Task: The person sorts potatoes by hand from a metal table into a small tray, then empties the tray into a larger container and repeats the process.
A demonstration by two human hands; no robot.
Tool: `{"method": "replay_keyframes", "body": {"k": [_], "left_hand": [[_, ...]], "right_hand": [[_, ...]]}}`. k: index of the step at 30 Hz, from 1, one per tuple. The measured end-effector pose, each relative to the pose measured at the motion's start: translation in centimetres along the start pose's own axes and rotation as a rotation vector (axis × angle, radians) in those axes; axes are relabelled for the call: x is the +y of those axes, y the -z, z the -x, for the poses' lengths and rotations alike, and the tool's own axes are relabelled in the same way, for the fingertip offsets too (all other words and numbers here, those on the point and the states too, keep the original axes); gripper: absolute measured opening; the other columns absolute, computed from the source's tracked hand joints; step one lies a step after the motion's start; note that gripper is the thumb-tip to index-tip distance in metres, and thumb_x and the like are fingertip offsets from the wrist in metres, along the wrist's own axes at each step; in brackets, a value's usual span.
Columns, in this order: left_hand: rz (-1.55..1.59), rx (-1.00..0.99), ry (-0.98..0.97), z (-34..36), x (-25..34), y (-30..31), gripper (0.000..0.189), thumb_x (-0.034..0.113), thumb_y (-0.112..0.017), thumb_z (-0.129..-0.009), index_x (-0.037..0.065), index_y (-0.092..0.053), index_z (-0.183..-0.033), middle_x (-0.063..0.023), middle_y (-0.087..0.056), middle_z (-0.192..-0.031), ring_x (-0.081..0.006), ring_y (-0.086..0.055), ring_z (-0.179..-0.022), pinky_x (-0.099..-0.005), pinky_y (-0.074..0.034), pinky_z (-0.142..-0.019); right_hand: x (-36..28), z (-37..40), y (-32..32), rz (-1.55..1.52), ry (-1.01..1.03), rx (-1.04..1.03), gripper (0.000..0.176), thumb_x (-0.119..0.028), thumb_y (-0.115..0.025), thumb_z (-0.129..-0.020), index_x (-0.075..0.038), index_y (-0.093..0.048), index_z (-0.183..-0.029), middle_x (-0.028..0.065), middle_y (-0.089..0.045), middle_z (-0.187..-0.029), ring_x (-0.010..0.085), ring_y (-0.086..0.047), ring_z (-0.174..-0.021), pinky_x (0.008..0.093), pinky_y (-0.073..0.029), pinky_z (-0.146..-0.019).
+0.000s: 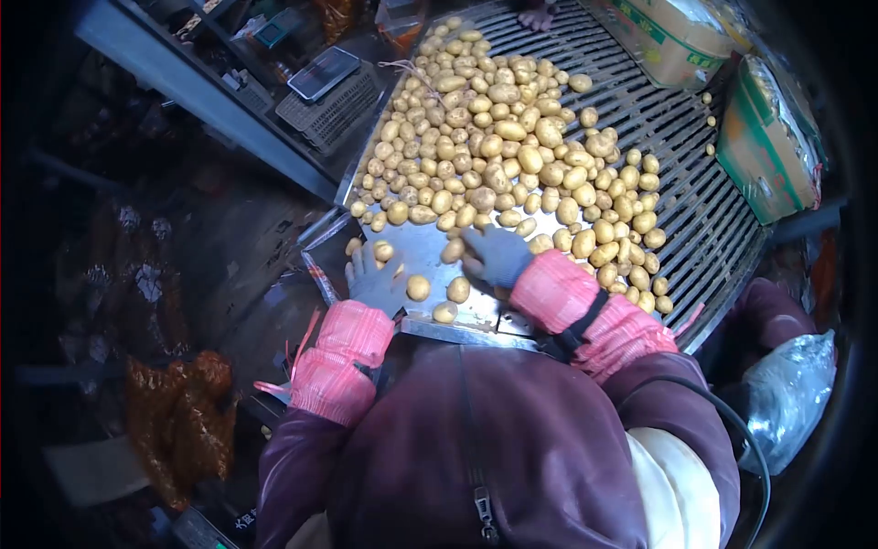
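Observation:
Both my hands wear grey gloves, with pink cuffs above them. My left hand (377, 282) is over the left side of the metal sheet (422, 240), its fingers spread. A potato (383, 250) lies at those fingertips. A second potato (418, 287) rests just right of the same hand. My right hand (497, 256) reaches in from the right with fingers apart and slightly bent, its fingertips close beside another potato (453, 250). Whether they touch it is hard to see. Two more potatoes lie between my hands near the sheet's front edge.
A large heap of potatoes (512, 131) covers the sheet and slatted rack (704, 210) beyond. Cardboard boxes (768, 137) stand on the right. Another person's hand (536, 18) shows at the top. A grey beam (210, 96), a basket (329, 114) and orange-brown bags (187, 421) are left.

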State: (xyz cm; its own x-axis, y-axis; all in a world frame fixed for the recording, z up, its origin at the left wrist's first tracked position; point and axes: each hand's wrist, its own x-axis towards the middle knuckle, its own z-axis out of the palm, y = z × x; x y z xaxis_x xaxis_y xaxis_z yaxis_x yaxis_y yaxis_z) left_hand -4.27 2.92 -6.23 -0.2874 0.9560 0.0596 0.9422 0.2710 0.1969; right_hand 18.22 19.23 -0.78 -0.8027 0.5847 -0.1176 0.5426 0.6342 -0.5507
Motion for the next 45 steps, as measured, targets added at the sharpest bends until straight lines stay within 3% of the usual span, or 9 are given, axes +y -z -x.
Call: {"method": "replay_keyframes", "body": {"k": [9, 12, 19, 23, 27, 30, 32, 37, 45], "left_hand": [[0.183, -0.019, -0.141, 1.1, 2.5, 0.9, 0.051, 0.037, -0.060, -0.089, 0.015, -0.054, -0.136, -0.0240, -0.035, -0.147, -0.0484, -0.027, -0.138, -0.0628, -0.023, -0.110], [0.117, -0.036, -0.349, 0.4, 1.6, 1.0, 0.050, 0.035, -0.061, -0.089, 0.014, -0.054, -0.134, -0.0216, -0.039, -0.143, -0.0486, -0.029, -0.136, -0.0627, -0.025, -0.109], [0.415, 0.136, -0.391, -0.4, 1.6, 2.8, 0.039, 0.022, -0.065, -0.087, 0.007, -0.062, -0.124, -0.0167, -0.059, -0.118, -0.0383, -0.053, -0.119, -0.0487, -0.044, -0.098], [1.092, -0.137, -0.049, -0.2, 1.6, 4.9, 0.036, 0.021, -0.065, -0.091, 0.004, -0.063, -0.122, -0.0118, -0.063, -0.112, -0.0272, -0.062, -0.105, -0.0352, -0.052, -0.080], [1.699, -0.469, 0.404, -0.6, 4.7, 7.4, 0.042, 0.031, -0.062, -0.094, 0.003, -0.060, -0.126, -0.0078, -0.065, -0.107, -0.0202, -0.064, -0.092, -0.0290, -0.053, -0.071], [1.822, -0.651, 0.473, -0.8, 5.0, 6.9, 0.046, 0.040, -0.056, -0.095, 0.004, -0.059, -0.124, -0.0064, -0.064, -0.093, -0.0150, -0.062, -0.075, -0.0269, -0.051, -0.059], [1.717, -0.813, 0.385, -0.9, 3.4, 6.3, 0.044, 0.040, -0.055, -0.096, 0.004, -0.060, -0.121, -0.0063, -0.062, -0.090, -0.0138, -0.061, -0.071, -0.0273, -0.049, -0.054], [1.763, -0.760, 0.537, -1.0, 5.3, 7.5, 0.045, 0.042, -0.049, -0.099, 0.001, -0.060, -0.113, -0.0031, -0.059, -0.079, -0.0123, -0.055, -0.062, -0.0225, -0.043, -0.052], [1.801, -0.860, 0.601, -1.4, 6.1, 5.7, 0.039, 0.037, -0.053, -0.098, 0.003, -0.060, -0.116, -0.0047, -0.060, -0.083, -0.0137, -0.056, -0.062, -0.0259, -0.045, -0.052]], "right_hand": [[-1.3, -0.4, -1.4, -0.204, 0.142, 0.077, 0.055, -0.036, -0.061, -0.088, -0.012, -0.049, -0.136, 0.0193, -0.055, -0.110, 0.0397, -0.058, -0.103, 0.0477, -0.047, -0.086], [2.2, 2.7, 0.1, 0.084, 0.027, 0.513, 0.033, -0.030, -0.060, -0.085, -0.012, -0.060, -0.113, 0.0142, -0.058, -0.100, 0.0346, -0.058, -0.091, 0.0480, -0.045, -0.076], [6.2, 5.2, -0.5, 0.498, 0.028, 0.509, 0.018, -0.023, -0.066, -0.082, -0.016, -0.063, -0.099, 0.0078, -0.059, -0.099, 0.0309, -0.057, -0.093, 0.0446, -0.046, -0.077], [4.3, 4.0, -0.8, 0.199, -0.145, 0.552, 0.021, -0.022, -0.066, -0.083, -0.013, -0.062, -0.102, 0.0119, -0.061, -0.094, 0.0347, -0.057, -0.091, 0.0472, -0.047, -0.078], [-6.2, 4.7, -0.5, -0.636, -0.303, 0.272, 0.060, -0.035, -0.067, -0.089, -0.005, -0.049, -0.138, 0.0220, -0.063, -0.118, 0.0343, -0.061, -0.109, 0.0407, -0.050, -0.091], [-5.2, 5.3, -1.4, -0.394, 0.015, 0.297, 0.064, -0.038, -0.069, -0.087, -0.008, -0.048, -0.139, 0.0237, -0.056, -0.126, 0.0400, -0.056, -0.112, 0.0457, -0.045, -0.097], [-2.2, 7.4, -1.7, 0.073, -0.077, 0.661, 0.057, -0.032, -0.069, -0.084, -0.009, -0.053, -0.134, 0.0221, -0.057, -0.118, 0.0398, -0.054, -0.109, 0.0479, -0.045, -0.094], [2.8, 13.2, 0.0, 0.516, -0.540, 0.500, 0.051, -0.023, -0.069, -0.077, -0.012, -0.055, -0.125, 0.0163, -0.054, -0.108, 0.0354, -0.054, -0.102, 0.0481, -0.045, -0.083], [2.3, 8.4, -1.3, 0.217, -0.527, 0.377, 0.045, -0.012, -0.064, -0.078, -0.019, -0.058, -0.123, 0.0133, -0.055, -0.118, 0.0365, -0.051, -0.112, 0.0458, -0.046, -0.091]]}}
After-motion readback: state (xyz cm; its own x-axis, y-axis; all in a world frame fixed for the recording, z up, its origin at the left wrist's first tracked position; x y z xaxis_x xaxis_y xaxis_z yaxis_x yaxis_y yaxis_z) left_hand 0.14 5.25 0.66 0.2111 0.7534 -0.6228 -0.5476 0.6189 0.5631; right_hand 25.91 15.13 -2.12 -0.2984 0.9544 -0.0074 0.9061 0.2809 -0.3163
